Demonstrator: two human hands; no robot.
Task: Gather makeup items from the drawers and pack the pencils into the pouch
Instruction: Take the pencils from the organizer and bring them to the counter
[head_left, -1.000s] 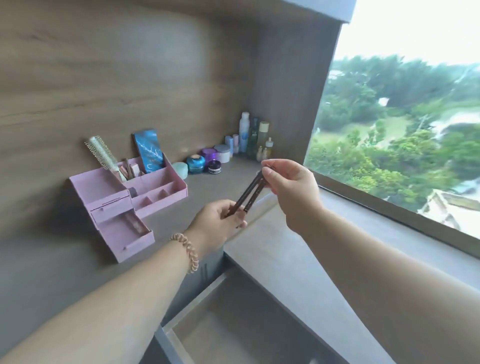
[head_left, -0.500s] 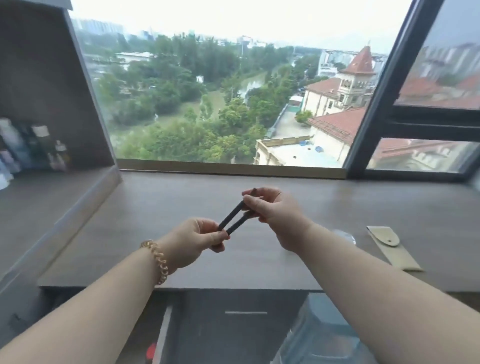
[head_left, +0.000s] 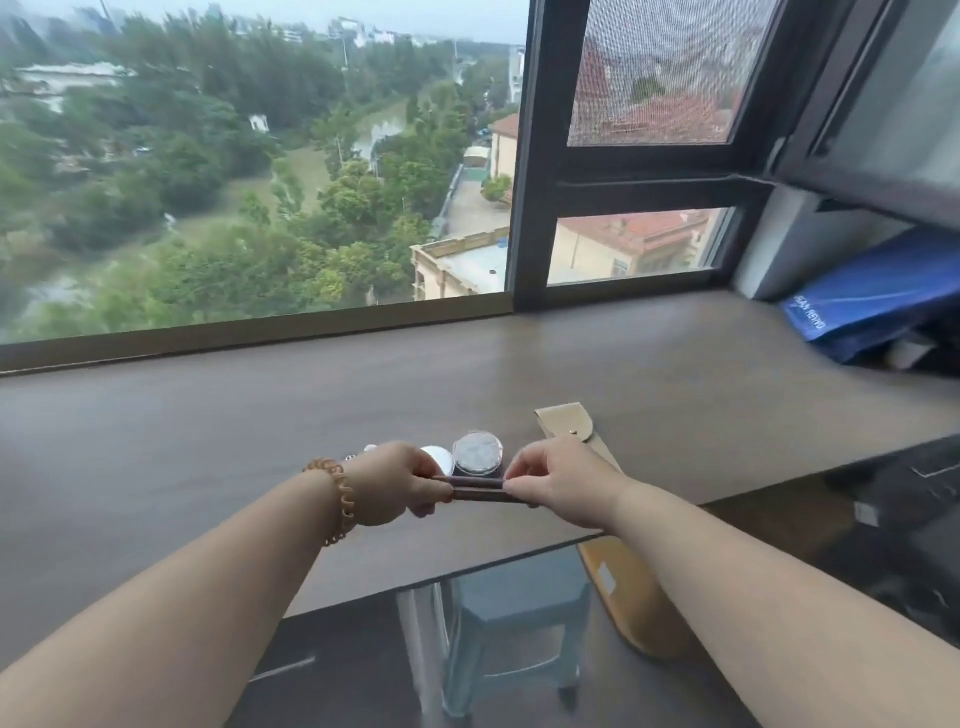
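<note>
Two dark brown makeup pencils (head_left: 478, 488) lie side by side, held level just above the wooden desk (head_left: 208, 441). My left hand (head_left: 400, 483) grips their left ends and my right hand (head_left: 561, 483) pinches their right ends. A beige pouch (head_left: 569, 423) with a snap flap lies on the desk just behind my right hand, its lower part hidden by that hand. Two round clear-lidded compacts (head_left: 478, 453) sit on the desk right behind the pencils.
A large window (head_left: 260, 182) with a dark frame runs along the desk's back edge. A blue bag (head_left: 872, 296) rests at the far right. Below the desk front stand a grey stool (head_left: 519, 623) and a tan board (head_left: 634, 603).
The view has swung right, away from the shelf and pink organiser, to the desk by the window. Both hands lowered the pencils from a slant to level, close to the pouch and compacts.
</note>
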